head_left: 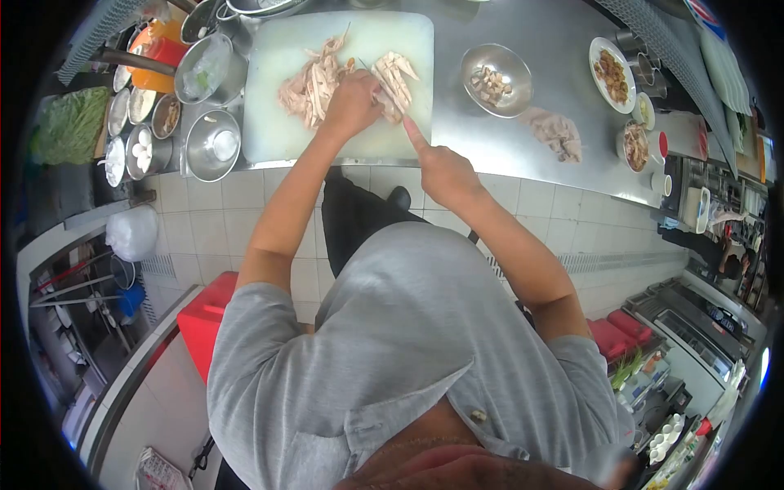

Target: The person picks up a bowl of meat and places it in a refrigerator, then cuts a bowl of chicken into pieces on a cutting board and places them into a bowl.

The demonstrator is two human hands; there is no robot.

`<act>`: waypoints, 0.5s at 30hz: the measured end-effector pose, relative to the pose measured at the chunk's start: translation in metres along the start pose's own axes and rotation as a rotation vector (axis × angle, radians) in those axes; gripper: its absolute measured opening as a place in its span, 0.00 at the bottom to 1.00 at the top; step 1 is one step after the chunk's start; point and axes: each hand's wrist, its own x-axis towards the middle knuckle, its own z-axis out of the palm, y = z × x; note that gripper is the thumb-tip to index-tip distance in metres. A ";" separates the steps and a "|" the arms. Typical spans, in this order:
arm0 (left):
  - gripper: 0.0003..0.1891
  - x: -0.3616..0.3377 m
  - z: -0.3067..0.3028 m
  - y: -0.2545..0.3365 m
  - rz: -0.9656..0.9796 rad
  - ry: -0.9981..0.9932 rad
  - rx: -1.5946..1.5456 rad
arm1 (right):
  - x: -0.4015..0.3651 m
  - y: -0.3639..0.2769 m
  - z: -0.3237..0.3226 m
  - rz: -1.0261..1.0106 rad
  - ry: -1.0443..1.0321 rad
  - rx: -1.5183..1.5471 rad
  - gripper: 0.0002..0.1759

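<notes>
On a white cutting board (269, 49) lie shredded pale meat (314, 86) at the left and a sliced pale piece (395, 73) at the right. My left hand (355, 102) rests with bent fingers on the meat between them, fingertips at the sliced piece. My right hand (445, 173) is closed near the board's front right edge, index finger stretched forward along a knife (384, 91), whose blade lies against the meat beside my left fingers. The knife's handle is hidden inside my right hand.
Right of the board are a metal bowl with chopped pieces (496, 80), a crumpled cloth (555, 133) and plates of food (612, 75). Metal bowls (212, 145), a bowl of eggs (141, 153) and orange containers (155, 53) crowd the left. The counter's front edge runs below.
</notes>
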 end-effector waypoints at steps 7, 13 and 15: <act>0.14 0.001 -0.006 0.006 -0.063 -0.051 -0.024 | 0.018 0.032 0.001 -0.013 -0.004 0.247 0.47; 0.13 -0.002 -0.002 0.003 -0.076 -0.023 -0.061 | -0.009 0.019 -0.017 -0.008 -0.014 0.255 0.45; 0.13 -0.002 -0.003 0.002 -0.071 -0.020 -0.054 | -0.016 0.012 -0.020 0.011 -0.055 0.242 0.44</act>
